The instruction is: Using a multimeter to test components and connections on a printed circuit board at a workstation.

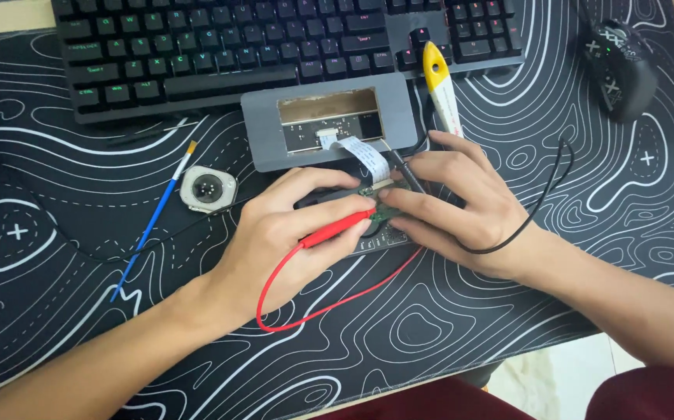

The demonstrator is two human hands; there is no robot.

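Two probes [337, 227] in fingers [352, 208], on board [381, 214]

Left hand [290, 233] gripping a red test probe [338, 227], tip laid on a small green circuit board [379, 208]; red lead [329, 299] looping over the desk mat [64, 327]. Right hand [453, 206] pinching a black probe [403, 169] against the same board, black lead [543, 194] curving round the wrist. White ribbon cable [364, 155] joining the board to an opened grey device [329, 128]. Behind: black keyboard [220, 47], yellow-handled tool [439, 89]. Left: round metal watch case [208, 189], blue-handled brush [150, 225]. Upper right: black mouse [621, 66].
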